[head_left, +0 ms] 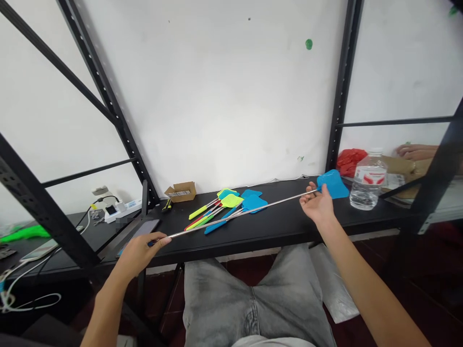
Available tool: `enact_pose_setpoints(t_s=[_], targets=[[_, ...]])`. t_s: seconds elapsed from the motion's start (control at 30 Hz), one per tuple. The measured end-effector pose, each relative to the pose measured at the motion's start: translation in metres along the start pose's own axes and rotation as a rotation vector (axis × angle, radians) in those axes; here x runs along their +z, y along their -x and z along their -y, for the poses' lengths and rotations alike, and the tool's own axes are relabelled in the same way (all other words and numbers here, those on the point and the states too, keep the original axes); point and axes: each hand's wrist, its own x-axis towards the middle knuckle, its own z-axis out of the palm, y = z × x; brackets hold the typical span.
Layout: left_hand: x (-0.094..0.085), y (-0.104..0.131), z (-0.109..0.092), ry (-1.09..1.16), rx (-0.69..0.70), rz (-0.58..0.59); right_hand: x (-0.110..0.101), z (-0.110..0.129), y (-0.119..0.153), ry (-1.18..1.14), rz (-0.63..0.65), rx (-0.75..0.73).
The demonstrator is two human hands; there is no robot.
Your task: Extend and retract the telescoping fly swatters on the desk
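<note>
The black counter (285,221) runs beneath and beyond both hands. Above its front part, the long fly swatter (283,200) stretches slantwise between them, its blue head (336,185) at the right hand. The left hand (142,253) is closed round the handle end; the right hand (318,205), palm up, loosely grasps the metal rod beside the head. Between the hands and farther back lies a pile of fly swatters (231,201), yellow, green, blue and red. A clear water bottle (367,188) stands to the right of the right hand, with a red bag (349,162) behind it. Beyond the left hand sits an open cardboard box (181,192); a white power strip (125,210) lies farther left.
</note>
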Motion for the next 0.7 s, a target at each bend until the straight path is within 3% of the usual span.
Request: enact_pose_setpoints(t_s=[0.33, 0.7], targets=[[-0.008, 0.004, -0.029, -0.091, -0.047, 0.049, -0.009, -0.001, -0.007, 0.152, -0.042, -0.189], [-0.011, 0.002, -0.101, -0.181, 0.047, 0.015, 0.019, -0.044, 0.017, 0.14, 0.013, -0.121]])
